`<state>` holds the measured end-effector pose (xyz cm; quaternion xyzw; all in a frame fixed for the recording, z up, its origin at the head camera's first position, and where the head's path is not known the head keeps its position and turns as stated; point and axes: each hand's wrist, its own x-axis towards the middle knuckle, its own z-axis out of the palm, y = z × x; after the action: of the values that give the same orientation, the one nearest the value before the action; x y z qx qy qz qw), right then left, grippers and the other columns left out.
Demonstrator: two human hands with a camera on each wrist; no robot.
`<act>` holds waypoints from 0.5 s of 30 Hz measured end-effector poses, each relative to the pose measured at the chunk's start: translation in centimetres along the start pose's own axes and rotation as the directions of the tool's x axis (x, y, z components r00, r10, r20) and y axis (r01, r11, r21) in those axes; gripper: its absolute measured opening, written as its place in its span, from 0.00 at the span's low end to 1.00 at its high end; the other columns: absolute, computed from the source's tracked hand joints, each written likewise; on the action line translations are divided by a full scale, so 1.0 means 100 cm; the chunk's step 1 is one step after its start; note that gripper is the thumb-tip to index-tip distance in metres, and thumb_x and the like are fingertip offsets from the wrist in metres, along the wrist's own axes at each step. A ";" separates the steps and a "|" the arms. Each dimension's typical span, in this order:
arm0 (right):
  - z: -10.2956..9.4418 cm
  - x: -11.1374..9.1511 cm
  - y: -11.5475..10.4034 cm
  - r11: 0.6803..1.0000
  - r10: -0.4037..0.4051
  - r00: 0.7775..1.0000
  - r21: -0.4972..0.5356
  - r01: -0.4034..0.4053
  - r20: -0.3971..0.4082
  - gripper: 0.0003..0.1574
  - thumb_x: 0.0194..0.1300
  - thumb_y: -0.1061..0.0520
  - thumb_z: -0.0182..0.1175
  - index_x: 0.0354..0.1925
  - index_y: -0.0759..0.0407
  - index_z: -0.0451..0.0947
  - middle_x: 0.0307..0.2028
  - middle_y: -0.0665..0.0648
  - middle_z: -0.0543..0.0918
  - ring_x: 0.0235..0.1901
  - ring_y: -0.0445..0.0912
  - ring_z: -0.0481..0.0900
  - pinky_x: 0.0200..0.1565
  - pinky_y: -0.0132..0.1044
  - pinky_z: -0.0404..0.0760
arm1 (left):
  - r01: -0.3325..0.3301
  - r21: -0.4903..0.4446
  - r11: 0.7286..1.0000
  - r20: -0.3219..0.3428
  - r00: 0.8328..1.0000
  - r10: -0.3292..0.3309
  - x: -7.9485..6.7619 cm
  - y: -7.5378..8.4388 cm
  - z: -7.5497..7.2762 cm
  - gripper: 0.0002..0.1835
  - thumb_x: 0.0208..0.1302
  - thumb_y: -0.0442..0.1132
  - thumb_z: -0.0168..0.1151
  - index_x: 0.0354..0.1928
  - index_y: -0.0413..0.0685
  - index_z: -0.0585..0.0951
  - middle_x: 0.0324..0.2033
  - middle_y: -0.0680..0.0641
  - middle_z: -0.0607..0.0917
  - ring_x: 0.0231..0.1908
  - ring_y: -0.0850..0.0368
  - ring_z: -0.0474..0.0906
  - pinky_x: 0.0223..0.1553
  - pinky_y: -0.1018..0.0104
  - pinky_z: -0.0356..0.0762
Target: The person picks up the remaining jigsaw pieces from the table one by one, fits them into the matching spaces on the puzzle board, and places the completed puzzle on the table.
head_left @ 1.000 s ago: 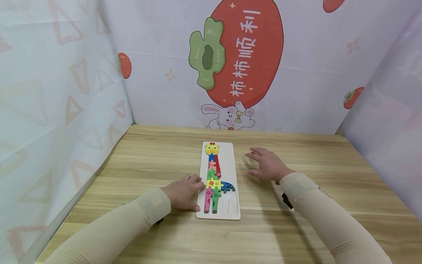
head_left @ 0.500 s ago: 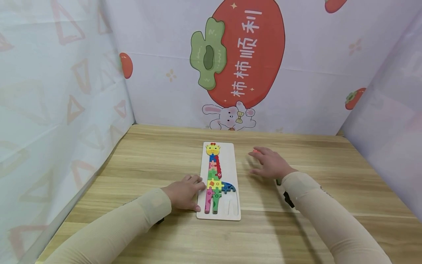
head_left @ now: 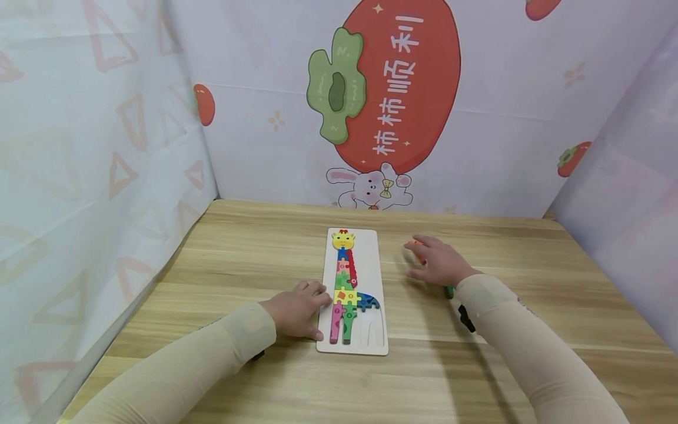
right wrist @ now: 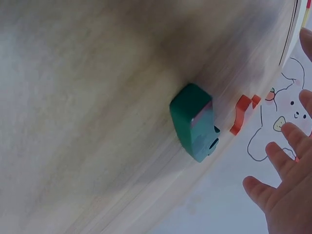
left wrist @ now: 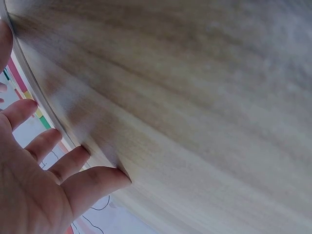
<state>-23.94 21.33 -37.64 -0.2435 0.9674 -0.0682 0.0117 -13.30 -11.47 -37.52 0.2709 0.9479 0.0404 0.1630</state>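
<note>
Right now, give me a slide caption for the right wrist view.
Right hand, fingers spread, near a green puzzle piece and an orange puzzle piece on a wooden table.

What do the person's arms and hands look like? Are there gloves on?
Nope! The left hand and right hand are bare. The left sleeve and right sleeve are long and beige. A small black thing peeks out under each sleeve; I can't tell what it is.

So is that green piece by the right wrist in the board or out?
Out: the green piece lies on the table, apart from the board.
</note>
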 end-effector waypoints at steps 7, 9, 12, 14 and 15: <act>0.000 -0.001 0.004 1.000 0.021 0.999 0.005 -0.022 0.025 0.43 0.52 0.37 0.61 0.63 0.48 0.63 0.64 0.62 0.58 0.61 0.60 0.57 0.56 0.61 0.58 | 0.001 0.000 1.000 0.003 1.000 -0.001 0.002 -0.001 0.002 0.39 0.43 0.65 0.62 0.60 0.63 0.67 0.60 0.50 0.63 0.55 0.52 0.59 0.44 0.63 0.76; 0.001 -0.001 0.005 1.000 0.027 0.999 0.005 -0.027 0.034 0.42 0.52 0.37 0.60 0.63 0.48 0.63 0.64 0.62 0.58 0.61 0.60 0.57 0.56 0.62 0.58 | 0.000 0.000 1.000 0.002 1.000 0.000 0.002 -0.001 0.002 0.39 0.43 0.65 0.62 0.60 0.63 0.67 0.60 0.50 0.63 0.55 0.52 0.59 0.44 0.63 0.76; 0.001 0.000 0.007 1.000 0.027 0.999 0.007 -0.027 0.046 0.42 0.53 0.37 0.60 0.63 0.47 0.62 0.64 0.63 0.58 0.61 0.60 0.57 0.56 0.62 0.57 | -0.001 -0.003 1.000 0.001 1.000 0.001 0.002 -0.001 0.002 0.39 0.43 0.65 0.62 0.60 0.62 0.67 0.60 0.50 0.63 0.55 0.52 0.60 0.44 0.63 0.76; 0.001 0.000 0.009 1.000 0.025 0.998 0.008 -0.026 0.052 0.42 0.53 0.37 0.59 0.64 0.47 0.62 0.64 0.63 0.58 0.61 0.61 0.57 0.56 0.62 0.57 | -0.001 -0.004 1.000 0.001 1.000 0.001 0.001 -0.001 0.002 0.39 0.43 0.65 0.62 0.59 0.62 0.67 0.60 0.50 0.63 0.55 0.52 0.60 0.44 0.63 0.76; 0.001 0.000 0.009 1.000 0.025 0.998 0.010 -0.026 0.056 0.42 0.53 0.37 0.59 0.64 0.47 0.61 0.64 0.63 0.58 0.61 0.61 0.56 0.56 0.62 0.57 | -0.001 -0.004 1.000 0.001 1.000 0.001 0.001 -0.001 0.002 0.39 0.43 0.65 0.62 0.59 0.63 0.67 0.60 0.50 0.63 0.55 0.52 0.60 0.44 0.63 0.76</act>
<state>-24.39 22.11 -37.86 -0.2329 0.9694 -0.0665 0.0411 -13.39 -11.48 -37.73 0.2709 0.9476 0.0423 0.1638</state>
